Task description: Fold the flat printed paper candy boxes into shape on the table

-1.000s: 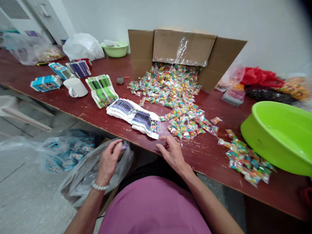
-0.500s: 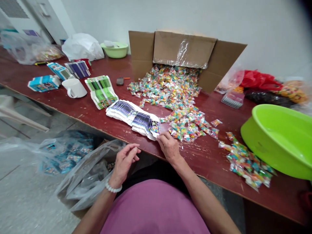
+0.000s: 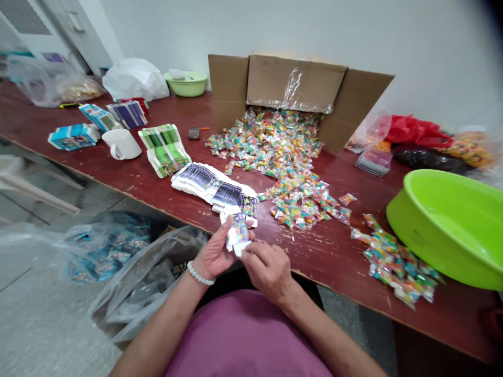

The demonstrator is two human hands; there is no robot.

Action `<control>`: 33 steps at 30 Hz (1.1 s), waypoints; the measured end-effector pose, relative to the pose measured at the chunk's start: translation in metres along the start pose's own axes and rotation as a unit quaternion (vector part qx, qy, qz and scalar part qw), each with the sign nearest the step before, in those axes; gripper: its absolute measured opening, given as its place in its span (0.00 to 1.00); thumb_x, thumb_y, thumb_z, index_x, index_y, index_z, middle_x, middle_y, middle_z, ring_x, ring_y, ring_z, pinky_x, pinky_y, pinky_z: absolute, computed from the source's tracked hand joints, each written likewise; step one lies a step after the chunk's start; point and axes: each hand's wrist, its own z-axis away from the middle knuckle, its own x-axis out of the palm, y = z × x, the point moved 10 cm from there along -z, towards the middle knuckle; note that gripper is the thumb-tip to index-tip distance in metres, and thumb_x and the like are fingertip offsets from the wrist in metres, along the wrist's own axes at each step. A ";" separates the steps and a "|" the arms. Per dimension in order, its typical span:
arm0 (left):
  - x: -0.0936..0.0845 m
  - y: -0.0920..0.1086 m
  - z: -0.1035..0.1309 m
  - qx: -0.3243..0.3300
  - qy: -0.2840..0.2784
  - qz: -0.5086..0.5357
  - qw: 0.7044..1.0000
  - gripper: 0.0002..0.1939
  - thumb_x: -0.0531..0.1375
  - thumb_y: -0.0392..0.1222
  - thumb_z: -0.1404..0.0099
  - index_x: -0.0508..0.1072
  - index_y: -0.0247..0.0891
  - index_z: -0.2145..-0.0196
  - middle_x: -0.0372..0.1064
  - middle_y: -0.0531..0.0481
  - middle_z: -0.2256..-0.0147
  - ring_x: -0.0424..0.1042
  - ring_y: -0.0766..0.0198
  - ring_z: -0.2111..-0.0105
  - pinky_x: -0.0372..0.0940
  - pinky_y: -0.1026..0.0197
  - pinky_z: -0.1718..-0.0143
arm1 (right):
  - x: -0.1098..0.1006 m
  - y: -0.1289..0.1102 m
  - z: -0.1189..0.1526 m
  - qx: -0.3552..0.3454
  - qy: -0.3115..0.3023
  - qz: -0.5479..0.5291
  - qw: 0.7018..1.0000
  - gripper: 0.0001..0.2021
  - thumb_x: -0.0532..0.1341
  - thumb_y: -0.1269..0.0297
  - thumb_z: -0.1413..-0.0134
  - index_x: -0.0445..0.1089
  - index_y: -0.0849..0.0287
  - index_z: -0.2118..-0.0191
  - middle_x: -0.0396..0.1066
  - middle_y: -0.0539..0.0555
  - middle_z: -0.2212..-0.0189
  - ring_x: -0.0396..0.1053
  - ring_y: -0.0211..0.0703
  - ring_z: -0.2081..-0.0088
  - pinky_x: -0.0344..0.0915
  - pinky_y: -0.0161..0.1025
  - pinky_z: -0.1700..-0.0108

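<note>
A small purple and white printed carton [image 3: 238,230] is held between my two hands above the table's front edge. My left hand [image 3: 217,250] grips its left side, thumb on the front face. My right hand [image 3: 269,266] pinches its white lower flap with the fingers closed. Just beyond lies a fanned row of flat purple and white cartons [image 3: 214,186], overlapping one another. Behind and to the right, many wrapped candies [image 3: 275,141] spill from a cardboard box [image 3: 293,81] tipped on its side.
Green flat cartons [image 3: 165,149], a white mug [image 3: 121,144] and blue cartons [image 3: 74,136] stand left on the red table [image 3: 165,201]. A green basin [image 3: 451,230] is at the right, beside more candies [image 3: 401,264]. A plastic bag [image 3: 137,298] sits below the front edge.
My right hand has drawn a carton from the row's right end towards me. The left hand has moved right and now grips this carton too.
</note>
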 end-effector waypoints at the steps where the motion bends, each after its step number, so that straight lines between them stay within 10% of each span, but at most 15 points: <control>1: -0.003 0.000 0.001 0.005 0.009 -0.010 1.000 0.23 0.65 0.54 0.39 0.75 0.31 0.56 0.74 0.47 0.69 0.74 0.64 0.70 0.68 0.65 0.68 | -0.002 -0.002 0.001 0.011 -0.004 -0.037 0.999 0.01 0.63 0.69 0.40 0.70 0.57 0.62 0.77 0.53 0.65 0.72 0.41 0.67 0.60 0.39 0.68; 6: -0.012 0.014 0.017 0.109 0.054 -0.193 0.974 0.16 0.72 0.43 0.47 0.76 0.34 0.62 0.72 0.52 0.70 0.70 0.68 0.72 0.67 0.66 0.67 | -0.014 0.032 -0.004 0.166 0.037 -0.211 0.963 0.11 0.61 0.64 0.38 0.68 0.57 0.52 0.72 0.59 0.57 0.71 0.46 0.55 0.68 0.42 0.55; 12: 0.017 0.007 0.030 0.118 0.016 -0.349 0.930 0.20 0.70 0.39 0.46 0.75 0.38 0.55 0.74 0.49 0.60 0.71 0.61 0.59 0.65 0.57 0.51 | -0.001 0.060 -0.004 0.295 0.026 -0.280 0.913 0.18 0.61 0.63 0.40 0.64 0.55 0.45 0.71 0.57 0.55 0.70 0.46 0.59 0.69 0.44 0.57; 17: 0.017 0.002 0.030 0.108 0.025 -0.441 0.891 0.20 0.70 0.42 0.49 0.74 0.35 0.58 0.73 0.49 0.64 0.69 0.57 0.60 0.66 0.56 0.55 | -0.021 0.049 -0.012 0.213 0.059 -0.251 0.942 0.14 0.61 0.68 0.41 0.67 0.53 0.49 0.67 0.57 0.53 0.68 0.47 0.54 0.68 0.45 0.53; 22: 0.019 -0.007 0.032 0.078 -0.003 -0.515 0.854 0.22 0.70 0.43 0.51 0.72 0.36 0.59 0.71 0.50 0.60 0.67 0.57 0.60 0.65 0.58 0.58 | -0.019 0.032 -0.025 0.114 -0.038 -0.210 0.970 0.10 0.62 0.69 0.42 0.68 0.55 0.54 0.70 0.56 0.57 0.68 0.48 0.55 0.66 0.45 0.52; 33: 0.025 -0.018 0.041 -0.006 -0.038 -0.521 0.853 0.15 0.62 0.47 0.39 0.70 0.37 0.57 0.64 0.57 0.73 0.61 0.70 0.74 0.61 0.66 0.70 | 0.001 0.031 -0.015 0.129 -0.253 -0.344 0.895 0.06 0.60 0.75 0.42 0.64 0.56 0.64 0.67 0.45 0.74 0.62 0.33 0.74 0.56 0.32 0.71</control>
